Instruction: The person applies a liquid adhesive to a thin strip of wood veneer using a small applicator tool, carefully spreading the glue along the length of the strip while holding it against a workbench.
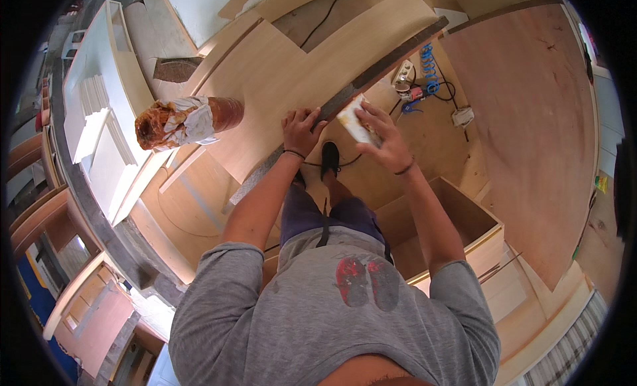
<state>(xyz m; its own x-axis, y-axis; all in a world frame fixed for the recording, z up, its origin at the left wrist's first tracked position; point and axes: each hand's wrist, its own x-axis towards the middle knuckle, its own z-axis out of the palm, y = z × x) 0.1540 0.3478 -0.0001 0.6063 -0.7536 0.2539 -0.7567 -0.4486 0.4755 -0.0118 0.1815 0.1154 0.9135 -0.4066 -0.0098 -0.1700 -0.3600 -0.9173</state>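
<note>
A pale wooden panel [285, 74] stretches across in front of me, with a dark brown strip [378, 71] along its near edge. My left hand [302, 134] grips that edge, fingers bent over the top and thumb at the side. In my right hand [385, 137] is a folded white cloth pad [355, 124] with yellowish stains, held beside the dark strip; whether it touches the strip I cannot tell. To the left on the panel stands a brown-stained container [227, 114], its top smeared brown and partly wrapped in crumpled white material [196, 119].
A power strip [403, 74], a coiled blue air hose [430, 71] and cables lie on the floor beyond my right hand. An open wooden box [458, 217] stands right of my legs. A large reddish-brown board [531, 120] fills the right side. White panels [99, 137] are at left.
</note>
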